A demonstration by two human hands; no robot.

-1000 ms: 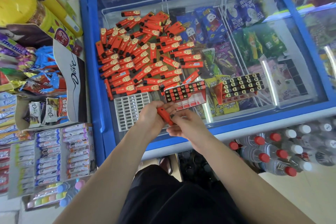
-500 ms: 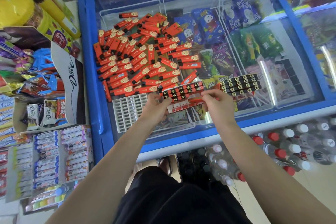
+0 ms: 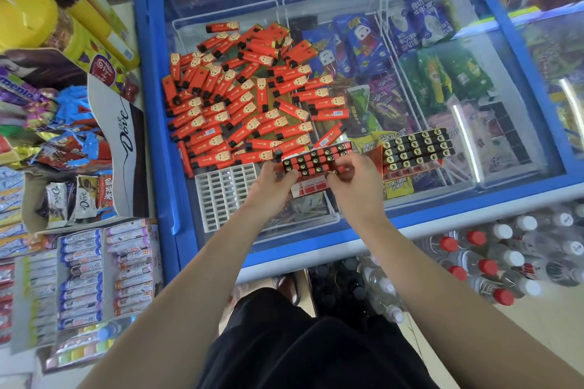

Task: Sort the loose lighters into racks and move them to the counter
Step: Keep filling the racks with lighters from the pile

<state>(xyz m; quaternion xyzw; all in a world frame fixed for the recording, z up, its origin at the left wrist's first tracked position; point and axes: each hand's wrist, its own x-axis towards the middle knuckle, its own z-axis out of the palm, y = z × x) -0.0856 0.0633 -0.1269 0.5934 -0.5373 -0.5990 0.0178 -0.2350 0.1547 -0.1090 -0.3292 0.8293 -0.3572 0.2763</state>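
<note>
Left hand and right hand gripped the part-filled rack beside the loose lighters.

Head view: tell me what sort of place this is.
Most likely a small shop: a glass-topped chest freezer of wrapped ice creams, boxed candy and chocolate displays beside it, and packs of bottled water on the floor.

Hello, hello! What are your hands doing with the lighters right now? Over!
Left hand and right hand both grip the half-filled rack. Loose lighters piled behind. Empty white rack beside; nothing blocking.
</note>
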